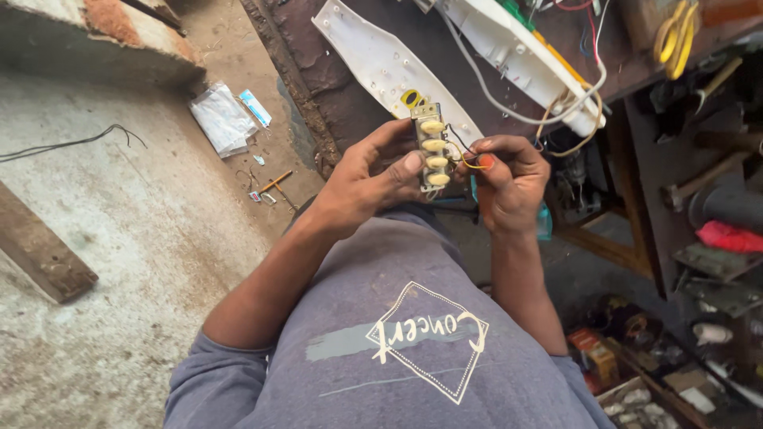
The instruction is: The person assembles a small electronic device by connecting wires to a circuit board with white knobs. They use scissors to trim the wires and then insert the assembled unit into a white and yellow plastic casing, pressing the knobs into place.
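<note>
L hand (362,179) pinches the switch strip (431,155) upright at centre, just near of the white cover (381,63); R hand (509,179) is closed on its thin wires (469,163). Risk, imo: pulling too hard could snap a wire off, or the strip could twist out of the thumb grip.

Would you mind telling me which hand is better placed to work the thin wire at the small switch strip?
The right hand: its fingertips already pinch the thin wire beside the switch strip. The left hand is occupied gripping the strip.
</note>
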